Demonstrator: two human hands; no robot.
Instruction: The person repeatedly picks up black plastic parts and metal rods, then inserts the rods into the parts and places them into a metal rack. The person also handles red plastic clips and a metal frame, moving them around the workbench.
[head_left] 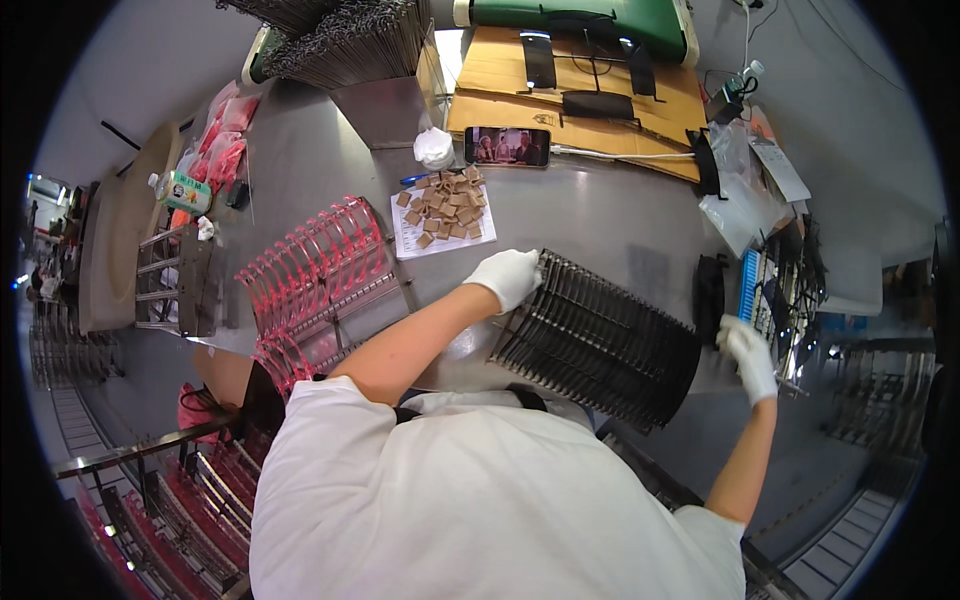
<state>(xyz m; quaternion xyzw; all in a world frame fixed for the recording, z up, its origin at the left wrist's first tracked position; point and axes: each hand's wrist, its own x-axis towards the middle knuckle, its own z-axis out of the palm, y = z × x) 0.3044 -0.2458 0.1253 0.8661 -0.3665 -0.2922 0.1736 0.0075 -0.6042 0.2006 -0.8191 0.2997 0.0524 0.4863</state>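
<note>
My left hand (508,280), in a white glove, is closed on the upper left corner of a rack of black curved strips (600,340). The rack lies slanted at the table's near side, its strips packed in close rows. To the right of it is my right hand (745,352), also gloved, with its fingers slightly apart and nothing visible in them. Beside those fingers stands a black curved piece (710,295). A second rack, holding clear pink curved strips (320,260), sits left of my left forearm.
Brown square pieces (445,205) lie on a paper sheet (415,243), with a phone (508,147) behind. Farther back are a metal bin of wire hooks (375,110) and cardboard (490,75). A bottle (182,192) stands left; a blue comb-like strip (749,285) lies right.
</note>
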